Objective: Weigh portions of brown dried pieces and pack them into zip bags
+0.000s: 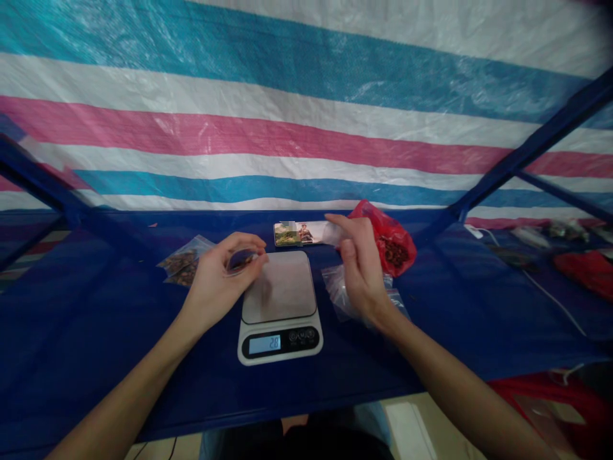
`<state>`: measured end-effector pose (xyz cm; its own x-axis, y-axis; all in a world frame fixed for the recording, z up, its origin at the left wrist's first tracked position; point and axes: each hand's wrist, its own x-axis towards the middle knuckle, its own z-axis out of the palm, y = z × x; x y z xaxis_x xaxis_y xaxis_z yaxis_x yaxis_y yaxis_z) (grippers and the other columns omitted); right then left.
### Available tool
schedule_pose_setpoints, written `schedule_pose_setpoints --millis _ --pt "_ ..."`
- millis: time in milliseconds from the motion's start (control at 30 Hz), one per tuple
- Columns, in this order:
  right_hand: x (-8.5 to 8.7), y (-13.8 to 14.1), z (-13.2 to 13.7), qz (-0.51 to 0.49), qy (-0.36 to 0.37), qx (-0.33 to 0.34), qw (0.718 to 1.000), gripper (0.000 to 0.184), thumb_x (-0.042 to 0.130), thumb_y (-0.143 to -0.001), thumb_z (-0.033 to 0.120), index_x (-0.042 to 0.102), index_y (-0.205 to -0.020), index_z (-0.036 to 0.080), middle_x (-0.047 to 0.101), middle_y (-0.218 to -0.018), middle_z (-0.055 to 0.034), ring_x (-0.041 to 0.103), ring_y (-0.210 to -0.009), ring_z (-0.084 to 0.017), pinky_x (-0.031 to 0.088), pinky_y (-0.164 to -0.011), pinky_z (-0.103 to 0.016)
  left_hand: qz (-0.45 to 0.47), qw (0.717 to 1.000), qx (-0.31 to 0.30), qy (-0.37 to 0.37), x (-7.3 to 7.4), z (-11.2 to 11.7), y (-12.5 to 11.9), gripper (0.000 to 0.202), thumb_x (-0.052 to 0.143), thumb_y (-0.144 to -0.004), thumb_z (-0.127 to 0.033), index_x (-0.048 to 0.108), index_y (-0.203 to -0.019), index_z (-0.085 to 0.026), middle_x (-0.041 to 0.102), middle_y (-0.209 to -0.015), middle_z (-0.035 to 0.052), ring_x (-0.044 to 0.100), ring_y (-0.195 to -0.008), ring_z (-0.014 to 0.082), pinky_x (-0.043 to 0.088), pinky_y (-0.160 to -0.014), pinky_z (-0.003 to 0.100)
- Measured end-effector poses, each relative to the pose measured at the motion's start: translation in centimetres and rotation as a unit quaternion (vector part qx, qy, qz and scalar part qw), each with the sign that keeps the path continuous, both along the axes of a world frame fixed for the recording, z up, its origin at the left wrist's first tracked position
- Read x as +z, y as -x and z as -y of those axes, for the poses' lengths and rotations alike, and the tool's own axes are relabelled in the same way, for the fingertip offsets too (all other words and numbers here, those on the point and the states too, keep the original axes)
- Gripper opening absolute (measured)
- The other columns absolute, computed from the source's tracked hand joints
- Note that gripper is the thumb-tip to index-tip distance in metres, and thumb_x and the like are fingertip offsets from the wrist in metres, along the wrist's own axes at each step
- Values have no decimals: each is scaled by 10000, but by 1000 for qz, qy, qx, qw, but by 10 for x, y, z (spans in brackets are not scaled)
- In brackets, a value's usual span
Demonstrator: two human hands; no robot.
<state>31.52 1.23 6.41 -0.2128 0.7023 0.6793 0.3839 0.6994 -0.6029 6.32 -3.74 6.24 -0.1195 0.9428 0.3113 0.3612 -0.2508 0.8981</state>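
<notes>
The left hand [215, 284] hovers just above the upper left corner of the digital kitchen scale [280, 300], at about 10 o'clock from its centre. Its grip is almost closed, with thumb and fingertips pinching a small clear plastic bag [242, 260] that holds dark brown dried pieces. The right hand [363, 271] is at about 2 o'clock from the scale, its thumb and forefinger only narrowly apart around the white end of a printed card strip [299, 233]; whether that grip has firm hold of the strip, I cannot tell. Beneath the right palm lies a crumpled clear bag [347, 294], and just beyond that hand, at about 2 o'clock, sits a red plastic bag [395, 246] with similar dark pieces inside. Filled clear packets [182, 268] lie at about 9 o'clock on the blue tabletop [96, 319]. The scale's display [264, 345] reads 28, its unit too small to make out. A small bag handles best when pinched at its top edge, mouth upward, so the pieces stay settled at the bottom, and a steady, low hold over the tabletop limits spills. A striped tarpaulin [306, 128] hangs behind, and a white cable [541, 287] runs off at about 3 o'clock.
</notes>
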Motion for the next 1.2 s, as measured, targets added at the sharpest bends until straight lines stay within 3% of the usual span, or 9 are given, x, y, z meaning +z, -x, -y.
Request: schedule_pose_setpoints --millis 167,267,367,467,600,700,833,933,1200 --pt "-14 -33 -34 48 135 -25 989 202 673 -986 389 648 -1103 225 704 -971 -40 658 -846 -217 509 -789 -354 289 949 -75 104 9 0 7 470 845 -830 -308 609 -1236 -281 785 -1159 59 755 -1011 222 605 -782 288" --pt "-22 -36 -38 209 166 -35 963 182 783 -903 316 634 -892 212 704 -831 -31 640 -744 -224 478 -723 -350 326 927 -95 158 11 3 3 421 875 -807 -304 622 -1140 -256 777 -1252 98 767 -1060 239 620 -803 284" --pt "-21 -31 -30 294 111 -40 948 180 806 -888 295 676 -970 201 730 -987 -93 652 -933 -297 482 -832 -412 295 929 -97 203 10 6 -4 328 869 -815 -379 640 -974 -207 818 -1083 115 796 -912 245 616 -693 265" --pt "-14 -21 -16 210 69 -23 975 246 753 -941 340 676 -1135 210 687 -1189 -121 600 -1126 -312 460 -954 -437 253 939 -66 223 8 7 -17 361 872 -787 -452 643 -836 -177 811 -849 98 770 -674 238 582 -537 267" --pt "-8 -1 7 34 181 136 973 211 557 -1066 371 655 -974 207 643 -917 -24 584 -852 -178 455 -771 -298 200 947 -86 237 11 5 -46 384 826 -804 -516 621 -792 -192 722 -627 20 613 -422 170 456 -383 241" --pt "-12 9 18 -59 262 199 942 380 502 -1082 434 542 -780 207 502 -745 27 456 -681 -132 376 -631 -265 152 966 -124 168 10 1 -68 351 773 -863 -505 594 -808 -207 626 -566 -43 555 -452 122 391 -418 195" --pt "-16 7 15 -149 307 172 924 431 583 -1032 483 487 -711 210 409 -693 39 365 -640 -127 310 -582 -272 134 980 -116 93 2 -2 -80 315 688 -935 -513 616 -868 -213 611 -630 -41 553 -535 127 409 -478 208" --pt "-16 5 12 -186 329 154 913 409 619 -1009 495 538 -730 207 444 -689 37 391 -638 -128 321 -582 -268 151 980 -93 86 -4 1 -77 344 621 -972 -533 664 -876 -206 672 -719 -3 612 -620 157 472 -548 239" --pt "-21 12 16 -210 345 236 884 266 697 -978 434 615 -869 205 575 -760 30 529 -692 -126 424 -666 -260 155 985 -56 43 -7 1 -65 322 644 -980 -490 679 -828 -209 683 -699 -10 607 -602 149 479 -568 245"
